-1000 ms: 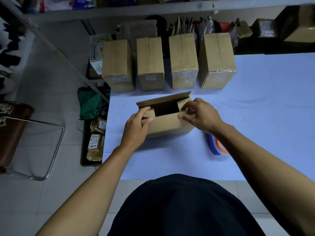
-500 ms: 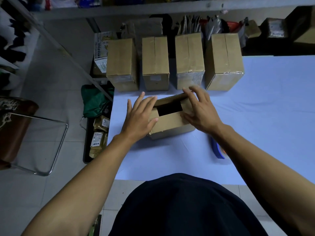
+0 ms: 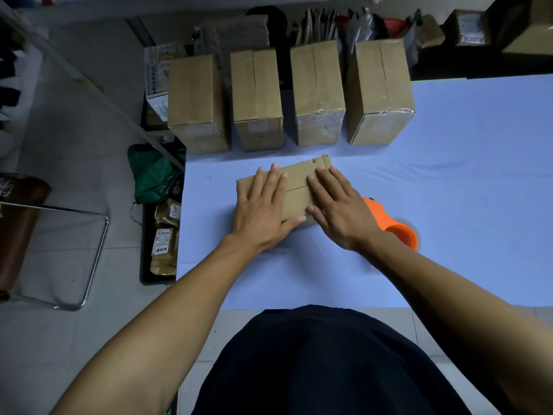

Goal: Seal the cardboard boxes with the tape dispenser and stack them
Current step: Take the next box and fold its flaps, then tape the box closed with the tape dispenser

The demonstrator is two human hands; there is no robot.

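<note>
Head view: both hands, left hand (image 3: 263,205) and right hand (image 3: 341,208), flat, fingers straight, on cardboard box (image 3: 296,187) flaps.

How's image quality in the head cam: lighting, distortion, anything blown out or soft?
Head view: dim overall with a blue cast on the table cover; wide-angle bowing bends the shelf rail and table edges; corners fall off dark. Hands and the box they press flat are sharp, no motion blur. The orange tape dispenser is saturated but not clipped. Mild glare on the taped boxes behind.
</note>
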